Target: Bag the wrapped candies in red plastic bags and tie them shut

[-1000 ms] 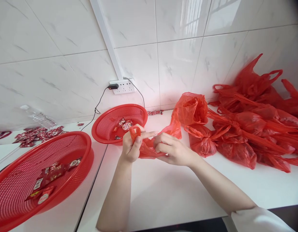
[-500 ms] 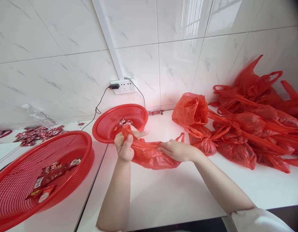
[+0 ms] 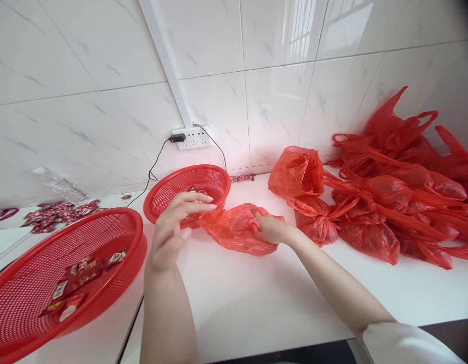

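Note:
A thin red plastic bag (image 3: pixel 234 232) hangs loosely just above the white table. My right hand (image 3: pixel 272 227) grips its right side, with the fingertips partly hidden in the film. Apart from the bag, my left hand (image 3: pixel 169 230) has its fingers spread and holds nothing; it is slightly blurred. It lies in front of the smaller red mesh basket (image 3: pixel 161 187), which has small wrapped packets (image 3: pixel 196 190) at its bottom. To the left, a larger red mesh basket (image 3: pixel 116 217) contains several dark red packets (image 3: pixel 82 273).
Several filled, tied red bags (image 3: pixel 370 237) are heaped at the right. An upright, crumpled red bag (image 3: pixel 296 172) stands beside them. Small red packets (image 3: pixel 59 215) and a clear plastic bottle (image 3: pixel 61 186) lie at the back left. A power strip (image 3: pixel 194 138) with cables is on the wall.
My left hand has let go of the bag and moved left, its fingers opening. The bag has spread out more loosely, with my right hand still on it.

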`<state>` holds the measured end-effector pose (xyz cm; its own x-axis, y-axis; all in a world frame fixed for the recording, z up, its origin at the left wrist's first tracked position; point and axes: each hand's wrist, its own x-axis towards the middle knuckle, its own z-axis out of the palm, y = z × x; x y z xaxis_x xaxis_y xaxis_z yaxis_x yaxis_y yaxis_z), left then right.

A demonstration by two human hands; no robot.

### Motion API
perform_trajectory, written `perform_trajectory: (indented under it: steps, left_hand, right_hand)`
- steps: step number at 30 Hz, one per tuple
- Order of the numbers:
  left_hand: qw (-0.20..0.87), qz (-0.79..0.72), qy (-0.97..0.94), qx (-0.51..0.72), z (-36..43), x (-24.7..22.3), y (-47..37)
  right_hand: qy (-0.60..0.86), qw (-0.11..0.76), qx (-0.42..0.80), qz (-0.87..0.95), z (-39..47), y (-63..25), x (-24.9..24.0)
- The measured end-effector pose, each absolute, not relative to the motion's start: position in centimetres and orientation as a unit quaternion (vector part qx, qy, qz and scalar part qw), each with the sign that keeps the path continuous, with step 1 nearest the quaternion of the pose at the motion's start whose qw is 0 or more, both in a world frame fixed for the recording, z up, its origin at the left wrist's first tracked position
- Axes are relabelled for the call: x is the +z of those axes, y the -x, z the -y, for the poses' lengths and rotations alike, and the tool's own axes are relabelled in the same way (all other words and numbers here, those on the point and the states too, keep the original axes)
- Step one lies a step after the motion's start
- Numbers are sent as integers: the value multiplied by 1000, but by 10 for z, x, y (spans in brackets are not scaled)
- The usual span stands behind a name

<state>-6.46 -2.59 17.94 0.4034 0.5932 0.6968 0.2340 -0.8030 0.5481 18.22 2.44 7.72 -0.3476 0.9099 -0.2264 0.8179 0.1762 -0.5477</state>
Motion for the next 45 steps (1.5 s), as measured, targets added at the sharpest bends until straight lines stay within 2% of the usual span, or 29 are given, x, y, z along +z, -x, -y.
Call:
perform_trajectory:
  steps: [2, 4, 8, 10, 15, 19, 21, 24, 27, 30, 36, 38, 41, 45]
  left_hand:
    - [162, -229, -849, 448, 46, 184, 40]
    - [178, -245, -895, 328, 56, 178, 12]
    - [143, -509, -845, 76, 30, 132, -21]
    - [92, -558, -825, -15, 7, 103, -20]
    - [139, -606, -772, -134, -19, 65, 14]
    - [171, -597, -764, -178, -12, 61, 37]
    - [168, -581, -780, -161, -9, 59, 41]
    - [140, -553, -818, -78, -6, 51, 40]
    - [118, -514, -849, 3, -3, 42, 37]
    - [162, -489, -854, 64, -1, 31, 41]
    - [333, -474, -782, 230, -4, 11, 58]
    - [397, -483, -713, 318, -9, 9, 59]
    - [513, -529, -484, 472, -20, 18, 58]
    - [628, -517, -210, 543, -34, 38, 59]
  right_hand:
    - [576, 39, 288, 764, -20, -178, 77]
    - [569, 11, 284, 772, -18, -177, 78]
    - [535, -5, 272, 800, -18, -182, 79]
    - [539, -20, 242, 807, -20, -185, 75]
    - [609, -86, 185, 766, -37, -197, 65]
    - [581, -73, 210, 783, -48, -210, 68]
    - [540, -35, 228, 810, -47, -211, 72]
    - [415, 85, 246, 872, -41, -202, 71]
    - [297, 178, 204, 916, -39, -189, 54]
    - [294, 150, 168, 929, -44, -184, 27]
    - [387, 65, 261, 882, -54, -195, -7]
    - [389, 67, 269, 879, -53, -196, -9]
    - [375, 115, 230, 890, -51, -193, -10]
    - [364, 218, 110, 899, -48, -188, -10]
